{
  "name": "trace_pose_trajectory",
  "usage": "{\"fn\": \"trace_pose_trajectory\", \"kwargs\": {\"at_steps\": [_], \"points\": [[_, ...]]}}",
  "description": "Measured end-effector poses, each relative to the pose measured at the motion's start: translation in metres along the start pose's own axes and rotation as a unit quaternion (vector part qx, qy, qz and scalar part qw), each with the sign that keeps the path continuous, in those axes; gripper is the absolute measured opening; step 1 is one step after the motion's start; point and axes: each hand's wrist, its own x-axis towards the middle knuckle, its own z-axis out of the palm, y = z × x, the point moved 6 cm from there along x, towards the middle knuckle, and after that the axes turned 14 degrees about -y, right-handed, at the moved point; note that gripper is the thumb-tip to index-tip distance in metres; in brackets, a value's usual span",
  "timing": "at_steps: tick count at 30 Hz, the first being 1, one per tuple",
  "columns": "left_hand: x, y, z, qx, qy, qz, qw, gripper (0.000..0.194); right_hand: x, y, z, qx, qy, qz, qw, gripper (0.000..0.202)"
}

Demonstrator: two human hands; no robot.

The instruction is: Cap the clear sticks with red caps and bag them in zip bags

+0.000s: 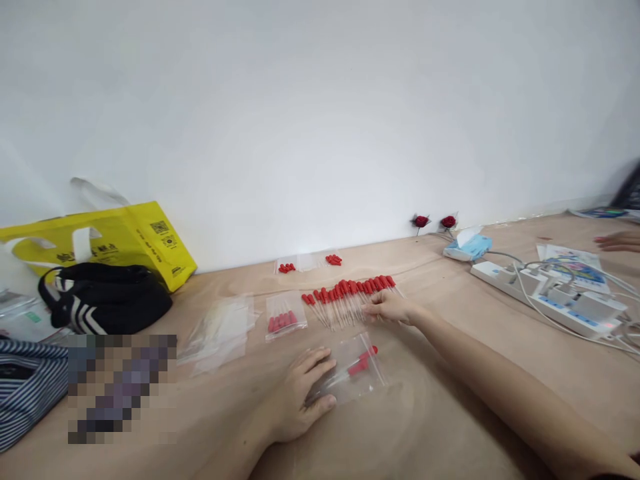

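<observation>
My left hand (303, 393) curls its thumb and fingers around the left end of a clear zip bag (345, 383) and holds it against the table. Inside the bag lie a few glass droppers with red rubber bulbs (359, 365); one bulb is near the bag's right end. Beyond it, a row of loose droppers (345, 293) is spread side by side, bulbs pointing away from me. My right hand (390, 308) pinches at the glass stems on the row's right side; its fingertips partly hide the dropper there. A filled bag of droppers (286, 319) sits left of the row.
Flat clear bags (225, 333) are piled at left. Loose red bulbs (333, 260) lie by the wall. A yellow bag (140, 247) and black pouch (120, 300) stand far left. At right are a tissue pack (467, 248), a power strip (545, 300) with cables, and another person's hand (620, 241).
</observation>
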Motion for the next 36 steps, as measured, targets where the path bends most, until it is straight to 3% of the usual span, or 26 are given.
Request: {"fn": "trace_pose_trajectory", "kwargs": {"at_steps": [3,6,14,18,22,24,25,26,27,31,36], "points": [[-0.002,0.002,-0.003,-0.017,-0.011,-0.008,1.0,0.043,-0.002,-0.004,0.01,-0.021,-0.085,0.004,0.996,0.01],[-0.003,0.002,-0.004,-0.026,-0.027,-0.006,0.999,0.043,-0.017,0.001,0.026,-0.033,-0.18,-0.002,0.983,0.018],[-0.001,-0.001,-0.002,-0.027,-0.003,0.01,1.0,0.046,-0.03,0.008,0.044,-0.029,-0.092,-0.094,0.991,0.015],[-0.001,0.001,-0.003,-0.019,-0.009,0.002,1.0,0.045,-0.032,0.002,0.055,-0.062,-0.126,-0.134,0.981,0.019],[-0.002,0.001,-0.003,-0.023,-0.008,0.004,1.0,0.047,-0.029,0.005,0.046,-0.087,-0.178,-0.094,0.976,0.014],[-0.001,-0.001,-0.002,-0.027,-0.005,0.006,1.0,0.048,-0.018,0.003,0.025,-0.089,-0.105,-0.082,0.987,0.011],[-0.001,-0.002,-0.001,-0.028,-0.003,0.009,1.0,0.048,-0.01,0.001,0.011,-0.092,-0.026,-0.078,0.992,0.01],[-0.001,-0.003,-0.001,-0.03,-0.002,0.012,0.999,0.048,-0.004,-0.002,-0.007,-0.098,0.092,-0.068,0.989,0.009],[-0.001,-0.003,0.0,-0.03,0.0,0.015,0.999,0.047,0.006,-0.005,-0.016,-0.101,0.145,-0.061,0.982,0.01],[-0.002,-0.002,0.0,-0.02,-0.002,0.018,1.0,0.042,0.045,-0.012,-0.032,-0.109,0.26,-0.035,0.959,0.023],[-0.002,0.001,-0.001,-0.016,-0.025,0.008,1.0,0.043,0.069,-0.009,-0.031,-0.104,0.3,-0.023,0.948,0.011]]}}
